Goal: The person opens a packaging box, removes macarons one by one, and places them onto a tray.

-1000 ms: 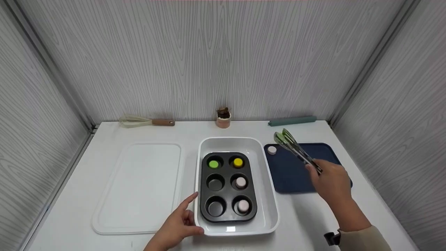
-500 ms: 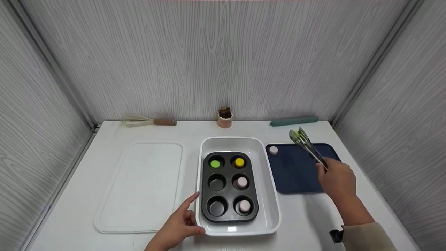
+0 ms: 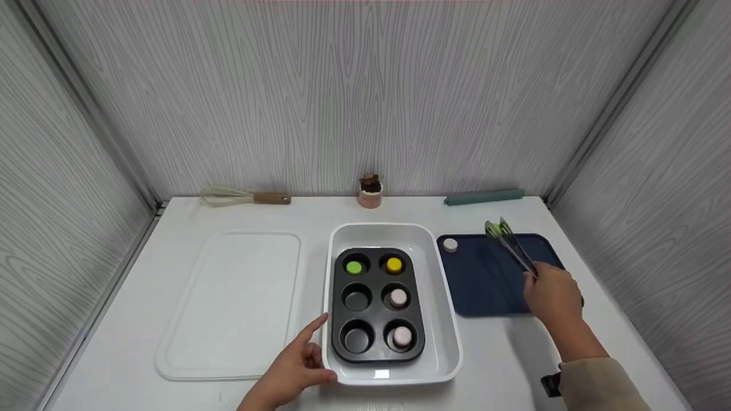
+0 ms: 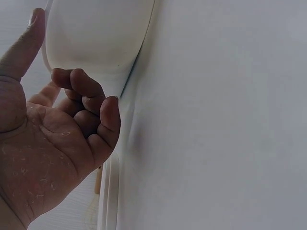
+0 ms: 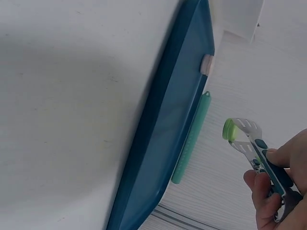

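Head view: the right hand (image 3: 553, 292) is gripping tongs (image 5: 277, 171) round a green disc (image 5: 228, 129) near the navy tray (image 3: 480, 285), the apparent transfer next needing steady squeezing, the left hand (image 3: 288, 370), forefinger straight, touching the basin (image 3: 440, 325).

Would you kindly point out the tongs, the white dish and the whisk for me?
Tongs (image 5: 277, 171): right wrist view, on the dark teal handle.
White dish (image 3: 377, 234): head view, on its far inner wall.
Whisk (image 3: 269, 198): head view, on its brown handle.

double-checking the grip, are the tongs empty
No, the right wrist view shows the tongs holding a green piece between their tips.
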`<action>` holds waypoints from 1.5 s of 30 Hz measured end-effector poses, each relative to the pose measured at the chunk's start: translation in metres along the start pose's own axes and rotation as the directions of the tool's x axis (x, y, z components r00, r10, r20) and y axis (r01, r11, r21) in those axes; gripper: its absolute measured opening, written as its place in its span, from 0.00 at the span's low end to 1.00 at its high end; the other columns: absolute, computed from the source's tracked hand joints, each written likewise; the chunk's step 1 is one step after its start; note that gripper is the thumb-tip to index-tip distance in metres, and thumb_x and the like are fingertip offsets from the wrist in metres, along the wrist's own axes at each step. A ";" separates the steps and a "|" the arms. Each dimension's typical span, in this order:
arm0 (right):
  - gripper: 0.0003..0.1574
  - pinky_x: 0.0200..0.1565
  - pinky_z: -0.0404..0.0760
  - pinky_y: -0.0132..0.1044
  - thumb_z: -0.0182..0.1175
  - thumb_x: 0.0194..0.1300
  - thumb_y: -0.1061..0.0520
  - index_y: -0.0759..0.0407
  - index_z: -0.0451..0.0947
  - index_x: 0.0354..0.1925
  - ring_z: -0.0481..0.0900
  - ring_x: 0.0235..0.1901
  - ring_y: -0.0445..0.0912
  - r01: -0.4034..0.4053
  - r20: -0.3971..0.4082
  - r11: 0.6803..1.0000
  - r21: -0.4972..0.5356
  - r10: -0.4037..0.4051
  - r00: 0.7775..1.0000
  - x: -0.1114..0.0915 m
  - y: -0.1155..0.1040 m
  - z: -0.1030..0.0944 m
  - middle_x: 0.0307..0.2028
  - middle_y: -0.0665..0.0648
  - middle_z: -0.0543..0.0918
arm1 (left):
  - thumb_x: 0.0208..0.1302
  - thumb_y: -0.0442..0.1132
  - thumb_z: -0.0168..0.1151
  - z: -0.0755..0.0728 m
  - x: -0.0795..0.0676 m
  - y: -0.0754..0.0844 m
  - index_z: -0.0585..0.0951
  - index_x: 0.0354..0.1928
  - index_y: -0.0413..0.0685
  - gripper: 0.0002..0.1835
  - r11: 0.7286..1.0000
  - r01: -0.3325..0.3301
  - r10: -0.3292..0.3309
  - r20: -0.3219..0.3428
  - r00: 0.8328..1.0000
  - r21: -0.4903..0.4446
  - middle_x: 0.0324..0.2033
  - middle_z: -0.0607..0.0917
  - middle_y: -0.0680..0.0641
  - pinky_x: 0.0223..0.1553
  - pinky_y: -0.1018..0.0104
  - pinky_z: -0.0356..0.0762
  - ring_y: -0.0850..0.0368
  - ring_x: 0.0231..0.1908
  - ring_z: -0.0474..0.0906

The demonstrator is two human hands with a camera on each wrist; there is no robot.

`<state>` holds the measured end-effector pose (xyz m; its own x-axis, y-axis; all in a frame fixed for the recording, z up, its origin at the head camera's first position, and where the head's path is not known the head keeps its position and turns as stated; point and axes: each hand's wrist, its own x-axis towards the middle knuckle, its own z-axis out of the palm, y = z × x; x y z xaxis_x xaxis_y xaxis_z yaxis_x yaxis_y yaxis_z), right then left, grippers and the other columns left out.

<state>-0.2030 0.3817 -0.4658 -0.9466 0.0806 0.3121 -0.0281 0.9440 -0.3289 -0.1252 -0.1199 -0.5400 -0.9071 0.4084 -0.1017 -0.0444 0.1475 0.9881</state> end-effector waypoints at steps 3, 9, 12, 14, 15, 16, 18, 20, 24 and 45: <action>0.22 0.43 0.81 0.69 0.60 0.75 0.63 0.82 0.78 0.57 0.83 0.42 0.75 -0.016 0.035 1.000 0.000 0.016 0.999 0.002 0.004 0.004 0.44 0.80 0.83 | 0.53 0.31 0.82 0.000 0.000 0.000 0.53 0.84 0.44 0.61 1.000 -0.007 0.007 0.002 1.000 -0.004 0.27 0.79 0.50 0.34 0.71 0.73 0.62 0.28 0.74; 0.20 0.41 0.81 0.68 0.60 0.75 0.62 0.80 0.78 0.55 0.84 0.40 0.74 -0.039 0.071 0.999 0.000 0.039 0.997 0.006 0.010 0.011 0.42 0.79 0.84 | 0.53 0.31 0.83 -0.001 0.000 0.001 0.53 0.84 0.44 0.61 1.000 -0.006 0.006 0.004 1.000 -0.007 0.27 0.78 0.50 0.33 0.72 0.72 0.62 0.28 0.73; 0.20 0.39 0.81 0.68 0.59 0.76 0.62 0.79 0.79 0.55 0.84 0.39 0.74 -0.050 0.075 0.999 0.002 0.050 0.996 0.009 0.011 0.014 0.42 0.79 0.84 | 0.53 0.31 0.83 -0.001 0.000 0.001 0.53 0.85 0.45 0.62 1.000 0.001 -0.001 -0.002 1.000 0.003 0.27 0.78 0.51 0.32 0.71 0.72 0.62 0.28 0.72; 0.19 0.39 0.81 0.67 0.59 0.76 0.61 0.79 0.79 0.54 0.84 0.39 0.74 -0.054 0.074 0.999 -0.001 0.054 0.996 0.011 0.012 0.016 0.41 0.79 0.84 | 0.53 0.31 0.83 -0.001 0.001 0.001 0.53 0.85 0.45 0.62 1.000 0.008 -0.008 -0.007 1.000 0.011 0.27 0.78 0.50 0.32 0.71 0.72 0.61 0.28 0.72; 0.19 0.38 0.82 0.67 0.59 0.76 0.61 0.79 0.79 0.54 0.84 0.39 0.74 -0.059 0.078 0.998 0.000 0.059 0.995 0.012 0.012 0.017 0.41 0.79 0.84 | 0.53 0.31 0.83 -0.001 0.001 0.002 0.53 0.85 0.45 0.62 1.000 0.013 -0.013 -0.009 1.000 0.015 0.27 0.78 0.51 0.32 0.71 0.72 0.61 0.28 0.72; 0.19 0.38 0.82 0.67 0.59 0.76 0.61 0.79 0.79 0.54 0.84 0.38 0.73 -0.063 0.083 0.998 -0.001 0.063 0.995 0.012 0.013 0.017 0.41 0.79 0.84 | 0.53 0.32 0.83 -0.001 0.001 0.002 0.53 0.85 0.45 0.62 1.000 0.018 -0.018 -0.011 1.000 0.019 0.27 0.78 0.51 0.31 0.71 0.72 0.61 0.27 0.72; 0.19 0.37 0.82 0.66 0.59 0.76 0.61 0.78 0.79 0.53 0.84 0.38 0.73 -0.074 0.094 0.997 -0.004 0.074 0.993 0.013 0.014 0.019 0.40 0.78 0.84 | 0.53 0.32 0.83 -0.001 0.001 0.002 0.53 0.85 0.45 0.62 0.999 0.026 -0.025 -0.015 1.000 0.026 0.27 0.78 0.51 0.31 0.71 0.72 0.61 0.27 0.72; 0.18 0.36 0.81 0.66 0.59 0.75 0.61 0.78 0.79 0.52 0.84 0.37 0.73 -0.086 0.105 0.996 -0.005 0.086 0.991 0.013 0.015 0.020 0.39 0.78 0.84 | 0.53 0.33 0.83 0.000 0.001 0.002 0.53 0.85 0.46 0.62 0.999 0.033 -0.032 -0.020 0.999 0.032 0.27 0.79 0.51 0.31 0.71 0.72 0.60 0.28 0.72; 0.17 0.34 0.81 0.66 0.59 0.75 0.61 0.77 0.80 0.50 0.84 0.35 0.72 -0.095 0.103 0.995 -0.006 0.095 0.990 0.014 0.017 0.022 0.37 0.76 0.84 | 0.53 0.33 0.83 0.000 0.001 0.002 0.54 0.85 0.46 0.62 0.999 0.035 -0.034 -0.024 0.999 0.034 0.27 0.78 0.51 0.32 0.70 0.71 0.60 0.28 0.71; 0.14 0.30 0.79 0.66 0.60 0.73 0.62 0.77 0.79 0.43 0.83 0.30 0.72 -0.070 0.070 0.997 -0.035 0.073 0.995 0.017 0.023 0.031 0.31 0.76 0.83 | 0.54 0.37 0.84 -0.001 -0.001 0.001 0.53 0.84 0.43 0.62 1.000 0.018 -0.018 -0.011 1.000 0.021 0.27 0.78 0.51 0.32 0.71 0.71 0.62 0.27 0.71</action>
<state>-0.2299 0.3951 -0.4960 -0.9663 0.1264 0.2241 0.0498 0.9464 -0.3190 -0.1247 -0.1206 -0.5386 -0.9105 0.3962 -0.1183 -0.0522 0.1736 0.9834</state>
